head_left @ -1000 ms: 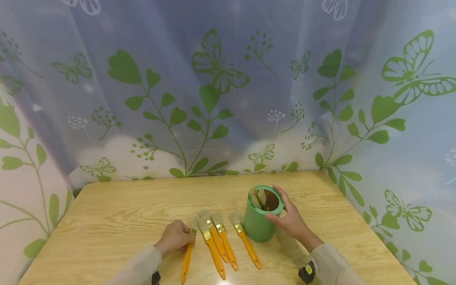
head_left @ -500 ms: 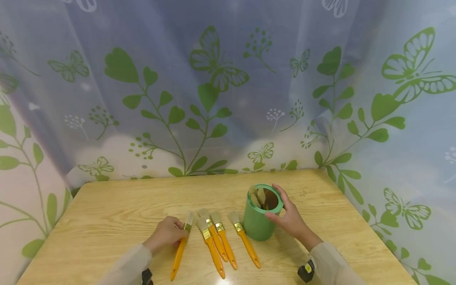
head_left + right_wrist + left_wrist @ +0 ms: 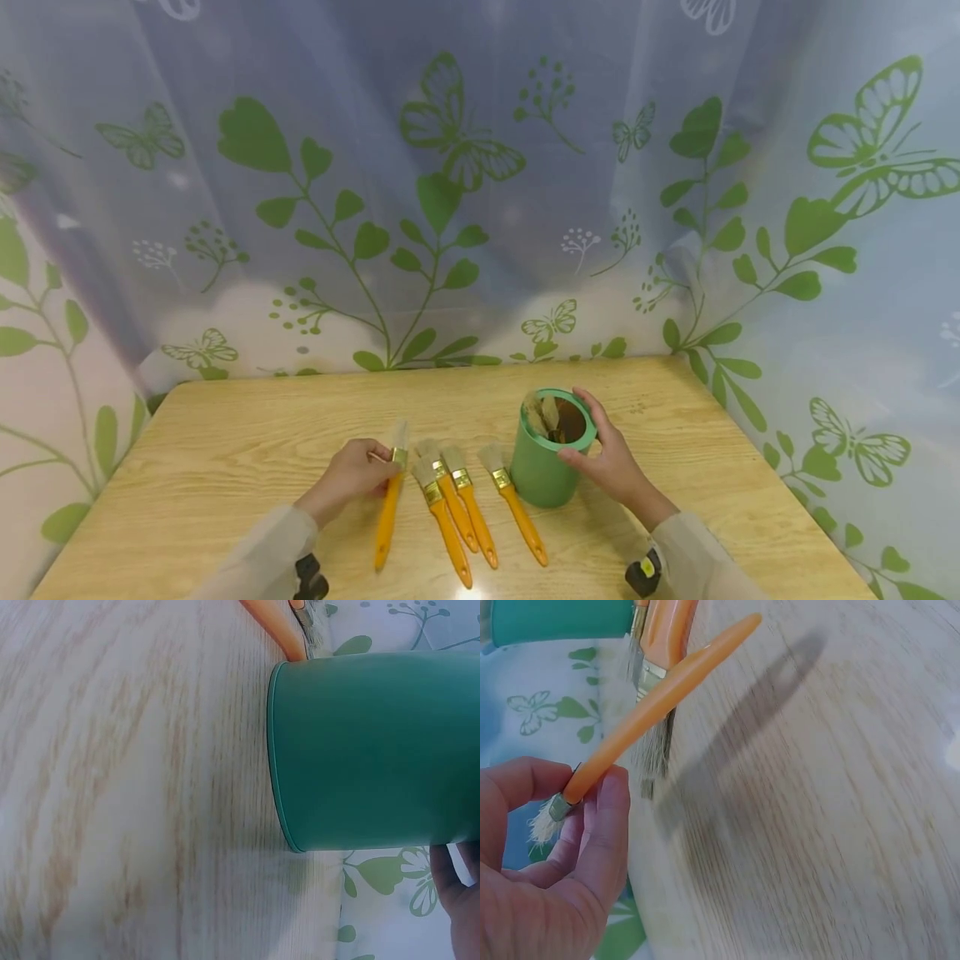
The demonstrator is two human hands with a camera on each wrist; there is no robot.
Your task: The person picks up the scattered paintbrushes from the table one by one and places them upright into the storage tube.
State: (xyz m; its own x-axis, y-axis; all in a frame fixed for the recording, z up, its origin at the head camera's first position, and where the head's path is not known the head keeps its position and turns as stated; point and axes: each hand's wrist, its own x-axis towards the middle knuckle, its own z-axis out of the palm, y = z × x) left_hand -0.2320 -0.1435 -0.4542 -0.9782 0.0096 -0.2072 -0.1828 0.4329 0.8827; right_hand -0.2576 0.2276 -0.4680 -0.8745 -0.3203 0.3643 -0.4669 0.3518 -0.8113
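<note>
My left hand [image 3: 351, 475] pinches a paintbrush [image 3: 387, 523] where the orange handle meets the metal band. Its pale bristles point away from me. In the left wrist view the raised paintbrush [image 3: 667, 697] tilts over the table, its shadow lying apart from it. With thumb and fingers spread across its rim, my right hand [image 3: 621, 471] holds a green cylindrical pot [image 3: 545, 477] that stands upright on the table. Pale bristle heads [image 3: 551, 412] show inside the pot's mouth. The right wrist view has the pot's smooth side [image 3: 375, 750] and part of my right hand [image 3: 463, 907].
Several more orange-handled paintbrushes [image 3: 452, 537] lie between my hands, some overlapping, bristles away from me. One separate brush [image 3: 522, 518] lies right beside the pot. A wooden table [image 3: 262, 433] ends at a curtain [image 3: 480, 250] printed with leaves and butterflies.
My left hand has moved left from the other brushes with its paintbrush, then slightly forward, and the brush has swung more upright. The right hand stays at the pot.
</note>
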